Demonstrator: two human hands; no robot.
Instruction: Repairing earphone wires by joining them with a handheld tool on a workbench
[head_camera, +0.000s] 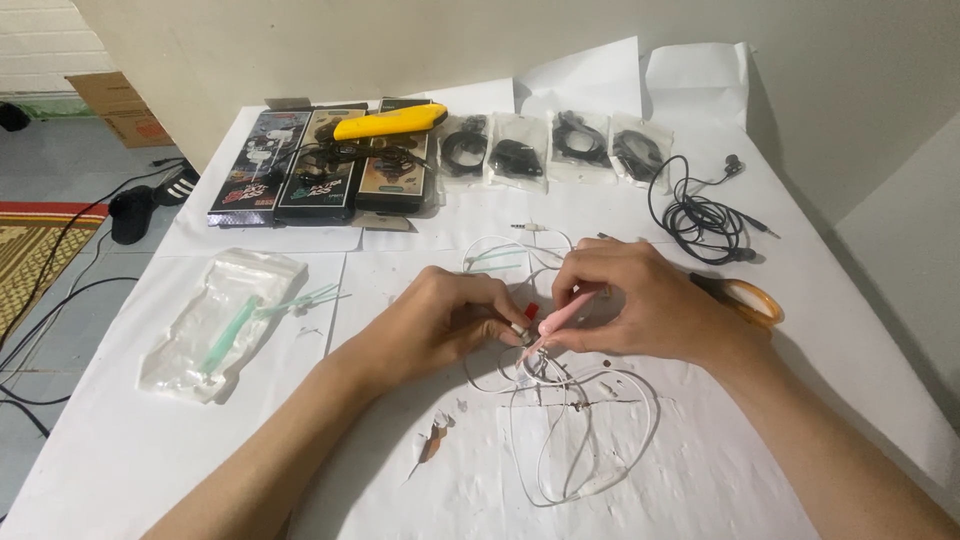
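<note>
1. Centre of the frame, on the white paper-covered table (120, 440): my left hand (440, 325) pinches the white earphone cable (585, 440) near a small plug end, fingers pressed together on it.
2. My right hand (630, 300) holds a pink pen-like tool (565, 312), fingers closed around it, tip touching the cable just beside my left fingertips.
3. Rest of the white cable lies in loose loops below both hands, lower centre.
4. Small red piece (531, 311) sits between the two hands; can't tell what it is.
5. Orange-handled scissors (745, 297) just right of my right hand, partly hidden behind it.
6. Loose black earphones (705, 220) coiled at upper right.
7. Four clear bags of black earphones (550, 148) in a row, upper centre.
8. Three dark retail boxes (315, 165) upper left, a yellow tool (390, 122) lying across them.
9. Clear plastic bag with green sticks (215, 325) at left, well apart from my hands.
</note>
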